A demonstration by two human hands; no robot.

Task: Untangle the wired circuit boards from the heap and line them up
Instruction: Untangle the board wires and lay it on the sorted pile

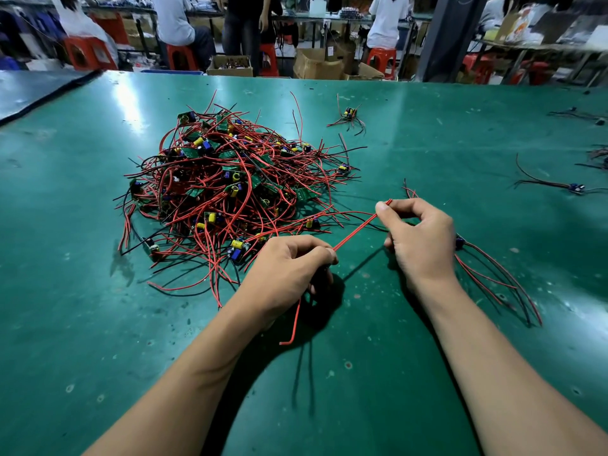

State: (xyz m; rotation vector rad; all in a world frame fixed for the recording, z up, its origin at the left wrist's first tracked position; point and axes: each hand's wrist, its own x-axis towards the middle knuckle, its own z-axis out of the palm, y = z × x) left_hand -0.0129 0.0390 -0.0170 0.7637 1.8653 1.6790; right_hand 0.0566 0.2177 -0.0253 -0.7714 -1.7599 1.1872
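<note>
A tangled heap of small green circuit boards [230,179] with red and black wires lies on the green table mat [427,143], left of centre. My left hand [289,268] is curled round a wired board; only its wires show, and a red lead hangs below the fist. A red wire [355,233] stretches taut from that fist up to my right hand [421,235], which pinches the wire's end between thumb and forefinger. Behind my right hand lies a separated board with long wires [487,268].
Single wired boards lie apart: one at the back [350,114], one at the right [574,187], more at the right edge [598,156]. Beyond the table's far edge are people on red stools [179,57] and cardboard boxes [316,64].
</note>
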